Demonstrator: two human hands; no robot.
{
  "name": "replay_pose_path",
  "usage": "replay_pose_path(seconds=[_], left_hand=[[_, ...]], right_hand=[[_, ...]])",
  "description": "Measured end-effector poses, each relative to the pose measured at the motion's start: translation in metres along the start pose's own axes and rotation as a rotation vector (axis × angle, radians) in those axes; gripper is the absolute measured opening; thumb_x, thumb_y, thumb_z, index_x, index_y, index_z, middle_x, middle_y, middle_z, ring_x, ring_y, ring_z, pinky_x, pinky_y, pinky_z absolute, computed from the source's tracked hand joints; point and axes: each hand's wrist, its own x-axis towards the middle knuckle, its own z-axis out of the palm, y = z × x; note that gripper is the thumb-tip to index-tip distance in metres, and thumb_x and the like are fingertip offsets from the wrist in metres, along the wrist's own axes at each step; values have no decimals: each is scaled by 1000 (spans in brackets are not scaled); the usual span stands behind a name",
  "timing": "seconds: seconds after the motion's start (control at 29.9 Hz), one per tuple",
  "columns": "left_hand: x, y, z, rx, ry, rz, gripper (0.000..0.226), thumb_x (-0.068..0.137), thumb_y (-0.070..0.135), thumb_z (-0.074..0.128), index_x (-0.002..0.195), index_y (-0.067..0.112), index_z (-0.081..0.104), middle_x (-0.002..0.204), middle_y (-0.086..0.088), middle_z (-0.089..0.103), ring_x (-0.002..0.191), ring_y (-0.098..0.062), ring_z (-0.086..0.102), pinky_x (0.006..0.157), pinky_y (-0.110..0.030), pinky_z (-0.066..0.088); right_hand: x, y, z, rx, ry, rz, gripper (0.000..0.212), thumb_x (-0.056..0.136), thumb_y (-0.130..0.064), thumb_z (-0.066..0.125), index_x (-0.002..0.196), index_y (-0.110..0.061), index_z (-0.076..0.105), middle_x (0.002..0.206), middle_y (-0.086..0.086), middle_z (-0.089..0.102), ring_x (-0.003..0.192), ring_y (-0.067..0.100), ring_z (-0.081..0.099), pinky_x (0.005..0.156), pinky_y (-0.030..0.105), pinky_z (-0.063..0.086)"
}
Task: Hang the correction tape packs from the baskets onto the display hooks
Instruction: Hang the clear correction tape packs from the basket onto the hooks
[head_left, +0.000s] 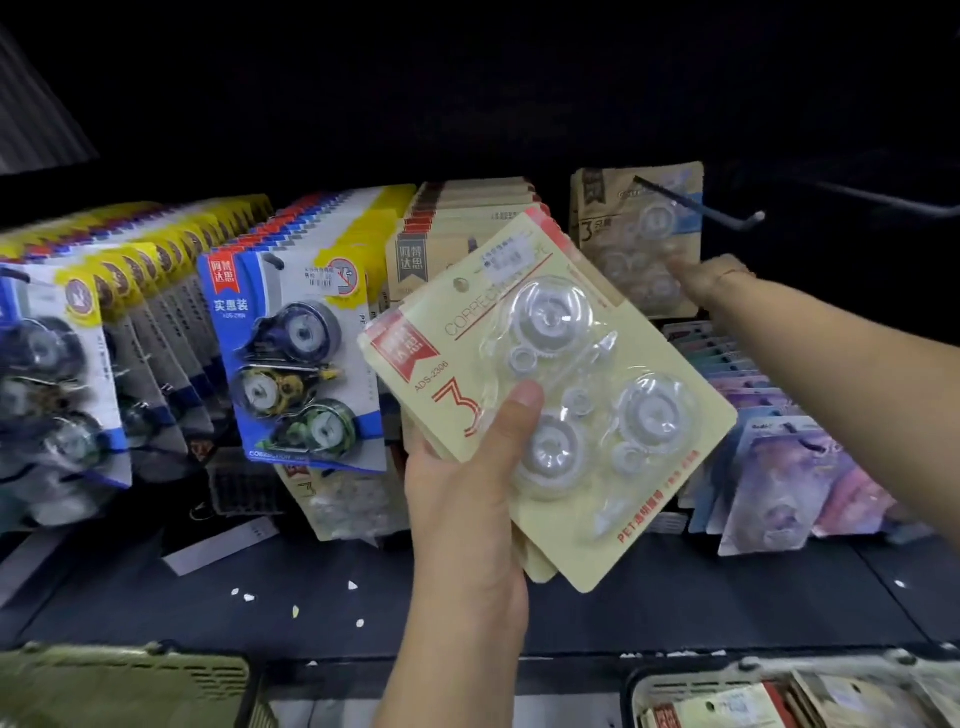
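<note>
Roughly midway: rows (322, 291) already hung; left hand (462, 499) gripping a cream stack (582, 364), right hand (714, 280) at a hung pack (634, 234), grasp indiscernible; more packs (727, 706) waiting in the basket (639, 680)

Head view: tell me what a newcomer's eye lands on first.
The fanned stack of cream correction tape packs, gripped in the left hand at centre frame, dominates. Next comes the outstretched right hand at a brown pack by a black hook, upper right. Rows of blue-and-yellow packs crowd the display at left.
</note>
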Motion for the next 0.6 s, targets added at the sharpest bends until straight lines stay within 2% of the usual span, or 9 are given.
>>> replay_pose_path(seconds=[0.07,0.1,0.17,0.23,0.27,0.33,0.4,0.47,0.6], left_hand=[[-1,-1,1,-10,-8,-1,66,67,20,82,129,25,61,114,0,76,99,-21,75,69,-30,61],[-1,-2,1,-19,-11,-6,66,67,20,82,130,25,62,114,0,76,99,-21,75,68,-29,60],[-2,-2,0,-33,-21,-12,65,67,19,82,129,25,63,113,0,77,99,-20,75,68,-29,60],[-3,-3,0,-27,-32,-18,62,68,19,82,127,25,63,114,0,77,99,-21,75,68,-30,60],[-4,-3,0,-25,-39,-21,62,68,19,83,127,25,63,114,0,76,100,-21,75,69,-30,60],[-7,-3,1,-28,-47,-25,63,66,20,84,126,24,64,112,-1,77,98,-21,76,68,-30,61],[-9,-3,1,-20,-57,-26,64,61,24,87,121,23,66,110,-2,77,96,-22,76,66,-31,61],[-13,-3,3,-11,-71,-29,64,61,24,87,122,21,66,112,-4,77,98,-24,76,68,-33,61],[-19,-9,4,31,-93,-61,61,65,23,91,120,22,67,112,-2,77,100,-22,75,72,-34,62]], right_hand=[[-13,1,-1,42,-59,-8,75,93,-52,55,145,-1,37,150,19,37,133,36,42,107,44,39],[-26,2,-3,103,-86,-54,69,94,-47,56,143,-2,41,148,18,41,131,33,44,104,40,39],[-65,4,-13,238,-152,-201,46,96,-36,57,129,-4,55,135,13,54,117,22,51,94,32,39],[-113,9,-28,335,-237,-286,26,96,-36,58,111,-15,63,124,5,63,110,15,56,95,32,43],[-138,13,-37,372,-299,-310,26,94,-41,58,103,-18,65,117,4,67,106,15,61,95,35,47],[-186,20,-56,392,-406,-384,44,85,-60,56,97,-19,68,102,2,73,94,17,69,87,36,54],[-225,25,-67,321,-434,-481,58,71,-76,61,100,-26,65,98,-6,72,89,9,69,76,24,54],[-246,30,-71,250,-369,-512,62,56,-71,71,101,-30,58,95,-11,70,84,-1,65,70,18,53],[-249,42,-71,152,-249,-449,64,50,-55,82,96,-21,55,95,-8,66,86,6,64,77,32,55]])
